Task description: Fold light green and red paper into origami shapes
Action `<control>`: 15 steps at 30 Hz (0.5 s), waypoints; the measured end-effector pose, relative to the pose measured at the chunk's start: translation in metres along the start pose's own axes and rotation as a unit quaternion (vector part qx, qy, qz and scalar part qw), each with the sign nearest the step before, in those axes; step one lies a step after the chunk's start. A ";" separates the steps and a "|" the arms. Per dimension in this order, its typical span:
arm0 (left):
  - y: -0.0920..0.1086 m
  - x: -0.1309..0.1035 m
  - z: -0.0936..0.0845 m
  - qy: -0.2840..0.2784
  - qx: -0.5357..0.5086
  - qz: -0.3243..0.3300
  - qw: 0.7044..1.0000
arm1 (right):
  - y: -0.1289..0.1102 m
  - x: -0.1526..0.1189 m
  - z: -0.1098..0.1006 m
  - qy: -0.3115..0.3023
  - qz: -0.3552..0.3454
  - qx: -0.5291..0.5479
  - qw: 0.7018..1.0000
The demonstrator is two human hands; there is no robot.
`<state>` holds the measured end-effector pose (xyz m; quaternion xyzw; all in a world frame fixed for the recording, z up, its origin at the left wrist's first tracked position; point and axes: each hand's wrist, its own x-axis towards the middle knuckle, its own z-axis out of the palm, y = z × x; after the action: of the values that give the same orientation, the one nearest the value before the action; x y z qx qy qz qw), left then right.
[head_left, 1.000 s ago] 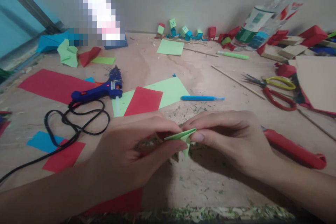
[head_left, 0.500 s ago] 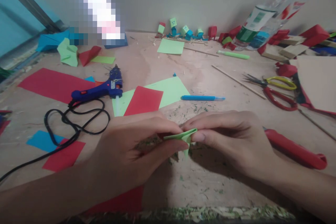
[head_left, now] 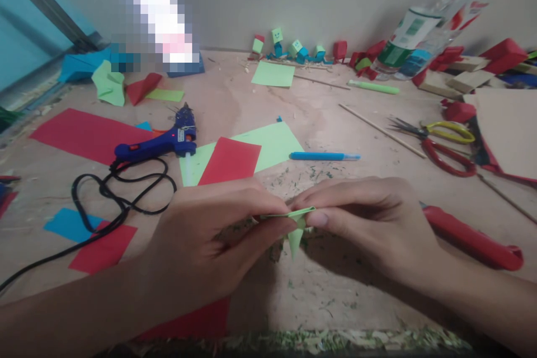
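Observation:
A small folded piece of light green paper [head_left: 296, 235] is pinched between my two hands at the lower middle of the head view. My left hand [head_left: 235, 224] grips its left side between thumb and fingers. On its right end, my right hand [head_left: 361, 215] holds it the same way. A pointed flap of the paper hangs down below my left thumb; the rest is partly hidden by my fingers. Just beyond my hands lie a red paper piece [head_left: 232, 159] and a larger light green sheet [head_left: 279, 145]. A blue pen [head_left: 323, 156] lies behind my right hand.
A blue glue gun [head_left: 155, 145] with a looped black cord [head_left: 121, 207] lies left. To the right are scissors [head_left: 447, 145], a red-handled cutter [head_left: 472, 235] and a thin stick [head_left: 381, 131]. Small paper figures [head_left: 297, 51] and plastic bottles [head_left: 406, 39] stand along the back wall.
The green paper has tilted slightly, and its pointed flap now hangs lower and shows more. My left thumb has shifted a little; both hands stay in about the same place.

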<state>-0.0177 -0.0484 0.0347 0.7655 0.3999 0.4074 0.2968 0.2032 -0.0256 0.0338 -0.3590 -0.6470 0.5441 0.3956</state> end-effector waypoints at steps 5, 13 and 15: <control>-0.002 -0.001 0.001 -0.006 -0.005 -0.001 1.000 | 0.000 0.000 0.000 0.004 0.005 -0.007 1.000; 0.001 -0.002 -0.002 -0.009 0.014 0.005 1.000 | -0.002 0.000 0.002 0.012 -0.004 -0.010 1.000; 0.001 -0.002 -0.001 -0.009 0.015 0.004 1.000 | -0.002 0.000 0.002 0.012 -0.012 -0.011 1.000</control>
<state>-0.0190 -0.0502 0.0356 0.7752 0.3999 0.3958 0.2873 0.2012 -0.0269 0.0358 -0.3617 -0.6522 0.5280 0.4062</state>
